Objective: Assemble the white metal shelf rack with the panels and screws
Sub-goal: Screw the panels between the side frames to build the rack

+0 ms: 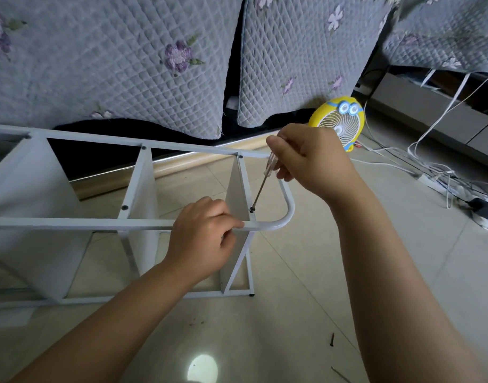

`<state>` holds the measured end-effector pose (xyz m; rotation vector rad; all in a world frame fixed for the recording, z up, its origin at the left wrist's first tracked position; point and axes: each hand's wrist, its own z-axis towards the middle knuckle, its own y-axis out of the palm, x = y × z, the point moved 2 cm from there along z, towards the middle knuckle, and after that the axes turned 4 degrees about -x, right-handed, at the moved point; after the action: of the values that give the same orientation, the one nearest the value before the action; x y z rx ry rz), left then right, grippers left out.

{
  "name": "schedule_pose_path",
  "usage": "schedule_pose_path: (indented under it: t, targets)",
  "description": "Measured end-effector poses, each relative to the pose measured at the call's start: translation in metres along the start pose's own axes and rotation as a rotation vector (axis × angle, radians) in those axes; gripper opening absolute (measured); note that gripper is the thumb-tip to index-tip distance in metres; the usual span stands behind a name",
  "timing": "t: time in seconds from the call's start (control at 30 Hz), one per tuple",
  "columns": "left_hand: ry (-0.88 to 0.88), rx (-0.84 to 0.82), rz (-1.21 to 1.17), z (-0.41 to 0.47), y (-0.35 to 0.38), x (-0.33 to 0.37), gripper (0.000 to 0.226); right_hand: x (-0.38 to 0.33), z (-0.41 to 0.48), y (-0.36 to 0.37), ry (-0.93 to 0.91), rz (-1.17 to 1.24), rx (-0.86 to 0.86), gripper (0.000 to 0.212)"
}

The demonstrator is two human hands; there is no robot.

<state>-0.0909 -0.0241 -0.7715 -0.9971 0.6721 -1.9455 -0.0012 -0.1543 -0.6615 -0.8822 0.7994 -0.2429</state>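
Two hands work on the white rack point(71, 223) in the head view. The rack lies on its side on the tiled floor point(306, 286), its rounded end toward the right. The left hand point(202, 239) holds the rack's near tube just beside the curved corner, its grip clamped round the tube with the fingers curled over the top. The right hand point(312, 164) is raised above the corner, its grip clamped on the clear handle of a screwdriver point(262, 186). The shaft slants down and to the left, and its tip sits on a black screw point(252, 209) at the near edge of the end panel point(238, 189). A second panel point(143, 194) stands between the tubes further left. A loose screw point(332, 340) lies on the floor near the right forearm. Behind the rack hangs a quilted cover point(126, 64). A yellow fan point(338, 123) stands beyond the right hand, with white cables point(431, 172) on the floor to its right.
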Motion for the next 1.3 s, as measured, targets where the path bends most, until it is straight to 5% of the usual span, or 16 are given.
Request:
schedule_pose_path:
  t: [0.13,0.27,0.37,0.47,0.67,0.87,1.3]
  targets:
    - [-0.012,-0.020,0.002,0.001,-0.002,0.001,0.032,-0.003,-0.001,0.006,0.102,-0.281,0.219,0.039]
    - [0.001,-0.014,0.014,0.001,0.000,0.000,0.032,-0.003,-0.005,0.008,0.217,-0.384,0.207,0.045]
    - [0.015,-0.009,0.021,0.000,0.000,0.001,0.032,-0.007,-0.009,0.014,0.087,-0.233,0.285,0.035]
    - [0.012,-0.023,0.041,-0.001,-0.002,0.000,0.031,-0.006,-0.009,0.022,0.021,0.205,0.160,0.017]
    - [0.013,-0.023,0.052,0.000,-0.001,-0.001,0.030,-0.009,-0.011,0.010,0.013,0.284,-0.167,0.009]
    - [0.023,0.005,0.055,-0.001,-0.001,0.000,0.029,-0.008,-0.005,0.000,0.016,0.160,-0.352,0.021]
    - [0.023,0.012,0.042,0.000,-0.003,0.004,0.031,-0.009,0.004,-0.007,0.214,-0.517,-0.072,0.045]
